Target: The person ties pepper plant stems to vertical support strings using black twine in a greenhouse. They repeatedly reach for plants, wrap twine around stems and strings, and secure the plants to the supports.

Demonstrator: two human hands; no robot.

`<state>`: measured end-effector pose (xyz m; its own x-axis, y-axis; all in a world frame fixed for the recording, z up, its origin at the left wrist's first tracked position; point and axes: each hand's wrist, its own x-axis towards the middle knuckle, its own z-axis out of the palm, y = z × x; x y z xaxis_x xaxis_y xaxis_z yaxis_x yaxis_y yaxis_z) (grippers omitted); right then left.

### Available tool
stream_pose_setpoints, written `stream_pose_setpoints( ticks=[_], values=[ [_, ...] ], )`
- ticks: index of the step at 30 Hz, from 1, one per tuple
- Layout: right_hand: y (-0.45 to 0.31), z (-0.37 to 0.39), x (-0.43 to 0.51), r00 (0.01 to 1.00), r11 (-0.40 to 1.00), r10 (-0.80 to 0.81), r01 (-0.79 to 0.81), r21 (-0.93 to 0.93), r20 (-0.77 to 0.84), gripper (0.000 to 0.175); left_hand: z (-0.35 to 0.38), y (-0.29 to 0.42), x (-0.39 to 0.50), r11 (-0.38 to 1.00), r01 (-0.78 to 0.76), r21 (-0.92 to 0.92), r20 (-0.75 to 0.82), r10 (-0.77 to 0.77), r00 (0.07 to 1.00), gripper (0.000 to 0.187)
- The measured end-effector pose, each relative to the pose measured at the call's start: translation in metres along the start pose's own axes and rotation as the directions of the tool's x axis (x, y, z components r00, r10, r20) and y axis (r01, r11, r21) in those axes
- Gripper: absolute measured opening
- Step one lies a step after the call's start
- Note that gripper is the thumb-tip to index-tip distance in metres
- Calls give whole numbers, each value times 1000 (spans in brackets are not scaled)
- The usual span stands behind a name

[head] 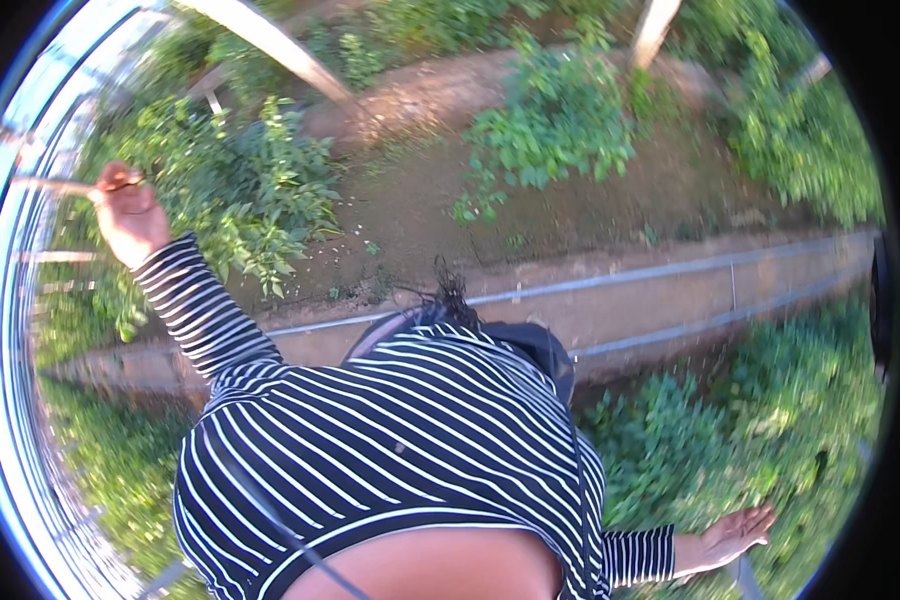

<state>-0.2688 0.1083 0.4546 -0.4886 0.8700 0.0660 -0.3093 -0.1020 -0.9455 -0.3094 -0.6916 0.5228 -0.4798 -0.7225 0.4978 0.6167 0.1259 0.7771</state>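
My left hand (130, 214) is raised at the far left, at the end of a black-and-white striped sleeve (206, 315). Its palm shows and the fingers are bent and blurred, so whether anything lies in them is unclear. Leafy green plants (251, 176) stand beyond it. Low on the right, my right hand (733, 534) reaches out with extended fingers and nothing visible in it. Foliage (795, 457) lies behind that hand; contact cannot be made out. Below me, a dark tangle of fine strands (454, 292) shows past the front of my striped top (405, 420).
A narrow path (667, 304) with pale rails (607, 283) along its sides runs across under me. Past it is bare soil (412, 202) with a leafy bush (555, 120). Pale posts (281, 49) rise from a soil ridge, another post (654, 34) farther right.
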Motion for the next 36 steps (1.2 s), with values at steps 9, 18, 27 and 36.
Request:
stream_pose_setpoints(
  ticks=[9,18,27,36],
  values=[
    [102,8,204,981,977,184,-177,-122,53,45,-22,-11,-90,980,3,198,-765,153,626,9],
    [149,145,207,918,958,273,-233,-164,287,36,73,-89,-110,920,189,344,-346,-63,936,12],
    [124,170,137,928,912,210,-72,-405,308,29,136,-236,-105,749,646,149,-106,-637,763,15],
    [114,148,118,964,747,109,82,-660,243,23,250,-312,-188,412,702,581,438,-885,157,19]
  ],
)
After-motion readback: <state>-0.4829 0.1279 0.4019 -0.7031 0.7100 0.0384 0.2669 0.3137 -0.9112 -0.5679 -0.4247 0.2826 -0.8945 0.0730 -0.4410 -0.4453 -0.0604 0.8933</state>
